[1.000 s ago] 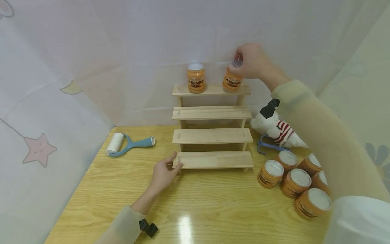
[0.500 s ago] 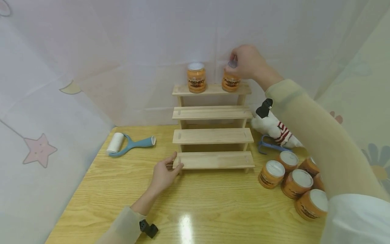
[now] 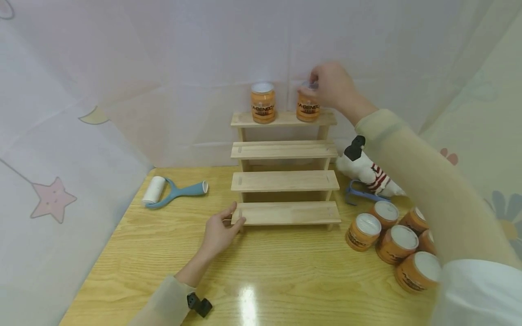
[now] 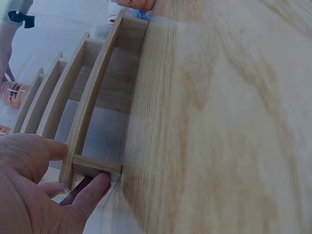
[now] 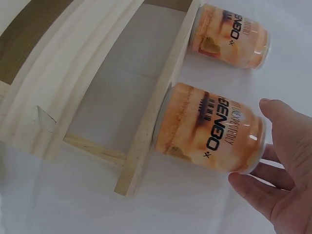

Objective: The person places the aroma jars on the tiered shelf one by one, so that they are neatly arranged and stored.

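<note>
A four-step wooden display rack [image 3: 285, 181] stands on the table against the white backdrop. My left hand [image 3: 218, 234] holds the left end of its lowest shelf, thumb on the plank and fingers [image 4: 95, 190] at the end support. At the top right, my right hand [image 3: 335, 86] grips an orange printed can [image 3: 308, 111] by its upper rim. The can's base meets the top shelf in the right wrist view, with thumb and fingertips [image 5: 243, 183] around the rim. Another matching can [image 3: 263, 106] stands upright on the same shelf, to the left.
Several more orange cans [image 3: 397, 244] cluster on the table right of the rack. Behind them lie a blue hook-like piece [image 3: 364, 194] and a white plush toy [image 3: 360, 170] in red stripes. A blue-handled lint roller [image 3: 175, 194] lies at the left. A white rounded object [image 3: 481, 290] fills the bottom right corner.
My right hand has moved slightly left with the can, which has gone from tilted to upright on the top shelf. My left hand has stayed on the rack.
</note>
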`<state>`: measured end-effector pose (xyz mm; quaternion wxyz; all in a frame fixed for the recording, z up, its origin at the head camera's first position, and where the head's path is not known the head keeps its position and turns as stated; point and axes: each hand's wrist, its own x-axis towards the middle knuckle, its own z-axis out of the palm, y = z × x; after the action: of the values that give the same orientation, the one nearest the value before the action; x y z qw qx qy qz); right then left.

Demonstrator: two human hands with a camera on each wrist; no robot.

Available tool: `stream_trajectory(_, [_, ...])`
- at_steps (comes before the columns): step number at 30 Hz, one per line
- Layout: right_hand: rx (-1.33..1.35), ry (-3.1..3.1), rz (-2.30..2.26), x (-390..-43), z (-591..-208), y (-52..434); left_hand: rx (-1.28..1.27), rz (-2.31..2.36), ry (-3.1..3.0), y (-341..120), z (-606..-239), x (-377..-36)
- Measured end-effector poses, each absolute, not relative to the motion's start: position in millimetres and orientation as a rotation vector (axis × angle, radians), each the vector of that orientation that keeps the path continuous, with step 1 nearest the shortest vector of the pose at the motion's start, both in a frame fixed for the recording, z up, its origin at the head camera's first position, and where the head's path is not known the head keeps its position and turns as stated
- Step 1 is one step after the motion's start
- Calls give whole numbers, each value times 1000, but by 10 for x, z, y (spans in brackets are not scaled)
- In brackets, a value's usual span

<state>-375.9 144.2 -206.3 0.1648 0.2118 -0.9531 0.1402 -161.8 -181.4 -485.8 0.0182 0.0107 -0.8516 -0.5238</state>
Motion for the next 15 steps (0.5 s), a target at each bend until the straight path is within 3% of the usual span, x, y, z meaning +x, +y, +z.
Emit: stream_trajectory(15, [606, -2671, 433, -3085, -1970, 2140, 54, -1583, -2663, -1865, -4870, -1647])
